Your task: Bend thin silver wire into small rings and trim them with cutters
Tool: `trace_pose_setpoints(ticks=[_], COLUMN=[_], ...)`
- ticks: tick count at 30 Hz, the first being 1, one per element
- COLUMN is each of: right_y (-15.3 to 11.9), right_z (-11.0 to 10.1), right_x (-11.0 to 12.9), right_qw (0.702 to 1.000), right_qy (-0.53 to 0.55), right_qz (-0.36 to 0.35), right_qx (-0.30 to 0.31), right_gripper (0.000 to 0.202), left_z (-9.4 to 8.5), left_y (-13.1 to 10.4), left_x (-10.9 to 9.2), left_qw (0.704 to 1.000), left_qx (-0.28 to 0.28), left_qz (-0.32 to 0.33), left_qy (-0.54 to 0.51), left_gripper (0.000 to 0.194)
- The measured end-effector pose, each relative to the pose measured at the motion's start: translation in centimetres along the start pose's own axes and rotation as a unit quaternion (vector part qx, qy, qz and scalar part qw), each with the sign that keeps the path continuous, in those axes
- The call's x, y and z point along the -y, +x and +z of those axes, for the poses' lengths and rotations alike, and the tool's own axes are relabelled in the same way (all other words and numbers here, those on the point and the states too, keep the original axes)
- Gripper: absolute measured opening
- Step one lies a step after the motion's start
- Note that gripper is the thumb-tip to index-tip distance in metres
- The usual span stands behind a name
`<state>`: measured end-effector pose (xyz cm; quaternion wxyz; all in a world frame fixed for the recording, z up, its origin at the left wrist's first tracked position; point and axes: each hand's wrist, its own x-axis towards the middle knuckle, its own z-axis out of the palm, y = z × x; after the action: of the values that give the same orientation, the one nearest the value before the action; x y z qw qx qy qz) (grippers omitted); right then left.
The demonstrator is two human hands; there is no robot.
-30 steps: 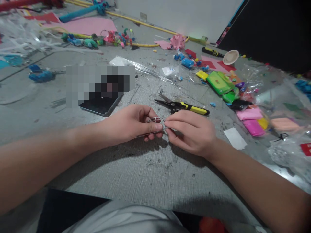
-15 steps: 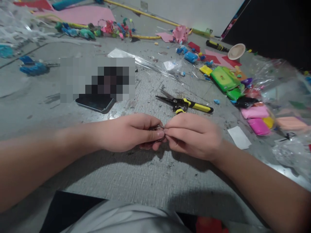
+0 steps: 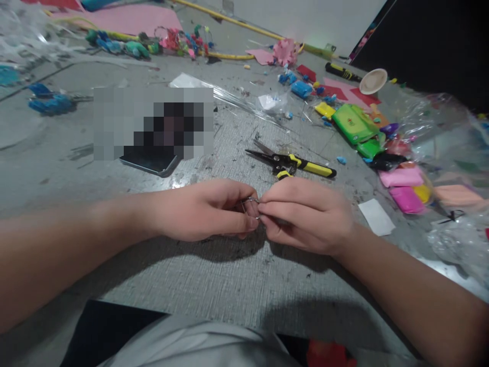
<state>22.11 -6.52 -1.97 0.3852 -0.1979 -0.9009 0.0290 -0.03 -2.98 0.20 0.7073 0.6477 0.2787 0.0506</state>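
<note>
Between my hands is a small piece of thin silvery wire (image 3: pixel 251 200), bent into a loop and partly hidden by the fingers. My left hand (image 3: pixel 214 209) is closed around its left side, thumb along the near edge. The fingertips of my right hand (image 3: pixel 305 214) pinch its right side, touching or nearly touching the left fingers. Just beyond my right hand lie black and yellow pliers (image 3: pixel 294 164), their jaws apart and pointing left. A dark phone (image 3: pixel 151 162), partly covered by a blurred patch, rests beyond my left wrist.
Clay packets, among them a green one (image 3: pixel 353 124) and a magenta one (image 3: pixel 406 200), lie at the right beside clear plastic bags (image 3: pixel 454 239). A white paper piece (image 3: pixel 376 216) is near my right wrist. Straight wires (image 3: pixel 237 102) and colourful clay pieces (image 3: pixel 178 43) lie farther back.
My left fingers and thumb have shifted slightly, and more of the wire loop shows between the hands. The pliers and phone stay in place.
</note>
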Motion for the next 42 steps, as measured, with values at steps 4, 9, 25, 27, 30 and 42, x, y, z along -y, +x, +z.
trace_pose_setpoints(ticks=[4,9,25,27,30,42], right_y=[0.0,0.1,0.2,0.3,0.3,0.1], right_z=[0.2,0.1,0.2,0.3,0.4,-0.1], right_x=[0.2,0.2,-0.2,-0.3,-0.6,-0.3], right_qw=[1.0,1.0,0.999,0.993,0.982,1.0], right_qy=[-0.022,-0.009,0.019,0.067,0.125,-0.008], right_qz=[0.003,-0.013,0.038,0.095,0.14,0.013], right_qx=[-0.003,0.01,-0.014,-0.024,-0.029,0.011], right_gripper=[0.011,0.011,0.019,0.016,0.009,0.012], left_z=[0.1,0.3,-0.5,-0.7,-0.8,-0.4], left_y=[0.0,-0.2,0.2,0.2,0.2,0.4], left_x=[-0.1,-0.2,0.3,0.4,0.3,-0.1], left_qw=[1.0,1.0,0.997,0.996,0.994,0.997], left_qx=[0.007,-0.012,0.007,0.002,0.0,-0.001], left_qz=[-0.001,-0.016,0.033,0.043,0.037,0.014], left_qy=[-0.007,0.015,-0.065,-0.083,-0.101,-0.07], left_gripper=[0.016,0.015,0.019,0.02,0.019,0.02])
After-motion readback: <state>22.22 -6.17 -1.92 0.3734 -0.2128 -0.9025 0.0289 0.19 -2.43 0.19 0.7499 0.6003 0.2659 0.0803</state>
